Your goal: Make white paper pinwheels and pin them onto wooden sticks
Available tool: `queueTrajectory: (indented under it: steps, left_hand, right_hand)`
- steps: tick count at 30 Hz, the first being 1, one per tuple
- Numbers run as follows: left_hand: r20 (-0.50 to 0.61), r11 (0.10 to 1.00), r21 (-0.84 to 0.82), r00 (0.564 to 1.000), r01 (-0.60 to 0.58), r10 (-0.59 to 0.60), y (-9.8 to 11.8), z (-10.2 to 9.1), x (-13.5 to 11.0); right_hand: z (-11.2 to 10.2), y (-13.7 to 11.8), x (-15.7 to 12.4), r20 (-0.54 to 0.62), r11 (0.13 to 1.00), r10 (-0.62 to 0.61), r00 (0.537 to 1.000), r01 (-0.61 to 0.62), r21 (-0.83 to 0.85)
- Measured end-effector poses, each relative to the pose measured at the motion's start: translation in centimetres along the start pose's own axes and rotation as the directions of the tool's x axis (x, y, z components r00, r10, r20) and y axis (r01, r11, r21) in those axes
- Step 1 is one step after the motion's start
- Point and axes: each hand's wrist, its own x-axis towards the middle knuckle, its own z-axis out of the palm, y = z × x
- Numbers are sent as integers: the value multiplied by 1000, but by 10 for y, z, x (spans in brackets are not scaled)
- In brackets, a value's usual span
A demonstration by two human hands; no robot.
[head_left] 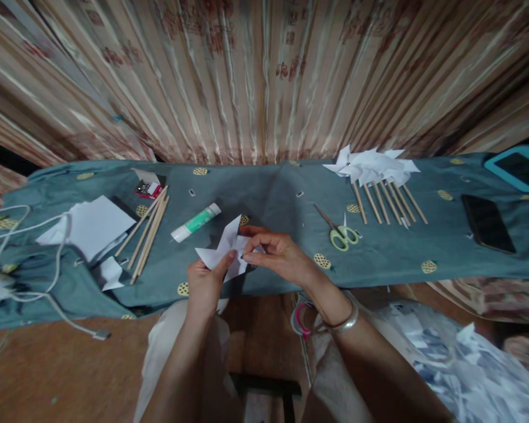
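Observation:
A folded white paper pinwheel (pixel 227 241) is held over the front edge of the cloth-covered table. My left hand (pixel 205 285) grips it from below, thumb pressed near its centre. My right hand (pixel 275 252) is closed at the pinwheel's middle, thumb and forefinger pinched together; whatever is between those fingertips is too small to make out. Just behind the pinwheel lies a white and green glue stick (pixel 196 222). Scissors with green handles (pixel 342 236) rest to the right of my right hand, blades partly apart.
Finished pinwheels (pixel 374 167) on sticks lie at the back right. Bare wooden sticks (pixel 150 235), white paper sheets (pixel 97 223), a small red box (pixel 149 188) and a white cable (pixel 57 264) are at left. A phone (pixel 487 223) and a blue-framed device (pixel 520 167) lie far right.

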Motion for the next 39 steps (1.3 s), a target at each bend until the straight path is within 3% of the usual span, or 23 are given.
queueTrajectory:
  steps: [9,31,39]
  left_hand:
    - [19,999,-24,999,-25,25,-6,-3,4]
    - [59,982,-180,997,51,-41,-4,1,3]
    - [29,966,-249,998,64,-58,-2,3,3]
  right_hand:
    - [1,1,-1,47,998,-61,997,61,-19]
    - [1,4,0,52,996,-14,999,10,92]
    - [0,2,-1,-4,1000,-3,1000,3,-11]
